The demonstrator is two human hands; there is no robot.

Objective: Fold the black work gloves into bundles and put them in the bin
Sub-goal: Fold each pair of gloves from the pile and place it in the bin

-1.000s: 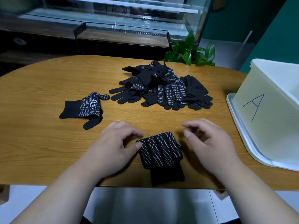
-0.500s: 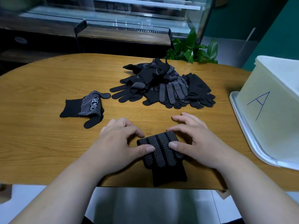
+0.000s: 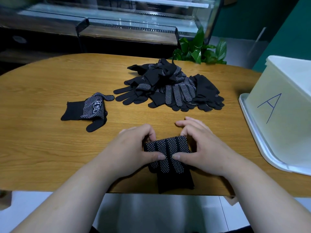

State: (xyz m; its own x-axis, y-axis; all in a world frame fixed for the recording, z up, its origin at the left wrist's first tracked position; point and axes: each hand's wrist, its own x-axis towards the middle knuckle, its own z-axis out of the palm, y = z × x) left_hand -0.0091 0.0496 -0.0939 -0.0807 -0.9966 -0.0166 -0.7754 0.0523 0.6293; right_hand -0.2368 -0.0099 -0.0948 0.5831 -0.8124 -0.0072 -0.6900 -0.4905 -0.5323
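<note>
Since a second ago, both hands have closed in on the dotted glove at the near desk edge, lower centre. Back then only my left thumb touched it and my right hand hung off to the side. Half a second ago both thumbs lay on it. Now my left hand and right hand both grip it, thumbs nearly tip to tip on the dotted face, fingers curled over the far edge. The glove is folded over, plain cuff end toward me, reaching the desk edge.

The rest is unchanged. The glove pile sits upper centre. One loose glove with white print lies centre left, apart from the pile. The bin, white with a blue "A" on its side, is at the right edge of the frame on a white tray, well apart from my hands.

The desk is rounded, with a wood grain. Behind it are a green plant, a glass display case across the top and a green wall upper right. Pale floor shows below the desk edge.
</note>
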